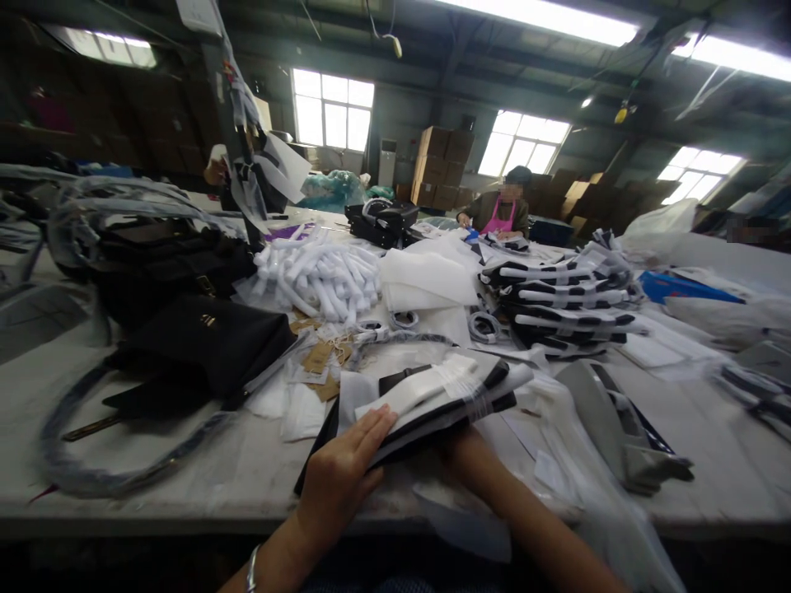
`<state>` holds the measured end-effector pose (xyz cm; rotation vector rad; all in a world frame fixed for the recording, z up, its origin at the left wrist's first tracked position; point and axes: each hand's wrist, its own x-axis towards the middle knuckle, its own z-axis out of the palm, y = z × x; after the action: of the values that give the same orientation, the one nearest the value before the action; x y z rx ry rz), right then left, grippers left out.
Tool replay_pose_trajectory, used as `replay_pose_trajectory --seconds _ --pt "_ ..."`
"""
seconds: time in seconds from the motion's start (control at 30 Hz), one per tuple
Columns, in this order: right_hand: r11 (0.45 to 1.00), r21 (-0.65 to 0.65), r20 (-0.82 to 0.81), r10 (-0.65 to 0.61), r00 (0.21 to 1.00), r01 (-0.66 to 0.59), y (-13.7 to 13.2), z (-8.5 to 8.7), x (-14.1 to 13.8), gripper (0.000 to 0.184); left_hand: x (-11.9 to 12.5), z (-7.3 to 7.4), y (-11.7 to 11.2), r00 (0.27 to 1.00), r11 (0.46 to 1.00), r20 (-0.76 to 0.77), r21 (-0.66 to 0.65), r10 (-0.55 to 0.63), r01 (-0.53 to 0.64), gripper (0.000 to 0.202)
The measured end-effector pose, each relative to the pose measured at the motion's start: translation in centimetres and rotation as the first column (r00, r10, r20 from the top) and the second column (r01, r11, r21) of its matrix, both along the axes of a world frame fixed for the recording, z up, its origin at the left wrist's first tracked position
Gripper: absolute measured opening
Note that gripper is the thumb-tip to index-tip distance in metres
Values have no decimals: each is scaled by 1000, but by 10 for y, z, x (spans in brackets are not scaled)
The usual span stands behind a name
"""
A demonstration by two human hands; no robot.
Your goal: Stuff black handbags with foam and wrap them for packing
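A flat black bag bundle point(442, 408), with white foam-wrapped strips on top and a clear plastic band around its right part, is tilted up over the table in front of me. My left hand point(352, 457) grips its near left edge, fingers lying over the top face. From below, my right hand point(466, 457) holds the underside towards the right; the bundle hides most of its fingers. Brown paper tags point(318, 358) on strings lie just behind the bundle. To the left is a black handbag point(207, 346) with a plastic-wrapped handle point(92, 478).
White foam rolls point(327, 276) are heaped behind the tags, beside white foam sheets point(426, 276). Similar black-and-white bundles point(568, 296) are stacked at the right. A grey bag piece point(618, 428) lies nearer. Across the table works a person in a pink apron point(499, 216).
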<state>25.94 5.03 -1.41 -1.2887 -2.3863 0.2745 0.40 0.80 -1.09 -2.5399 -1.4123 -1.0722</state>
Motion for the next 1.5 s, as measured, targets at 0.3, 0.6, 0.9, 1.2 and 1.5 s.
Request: replay_pose_trajectory --seconds 0.3,0.6,0.9,1.2,1.5 --pt "975 -217 -114 -82 990 56 -15 145 3 31 5 -9 2 991 979 -127 195 -41 65 45" --pt "746 -576 152 -304 941 334 145 80 -42 36 -1 -5 4 966 939 -223 282 -134 196 40" --pt "616 -785 -259 -417 871 61 161 48 -46 28 -5 -4 7 952 917 -252 312 -171 247 38" --pt "761 -626 -571 -297 765 -172 90 85 -39 40 -5 -4 3 944 938 -268 234 -192 258 40" --pt "976 -45 -377 179 909 -211 -5 70 -40 26 -2 -5 3 939 945 -288 207 -188 253 40"
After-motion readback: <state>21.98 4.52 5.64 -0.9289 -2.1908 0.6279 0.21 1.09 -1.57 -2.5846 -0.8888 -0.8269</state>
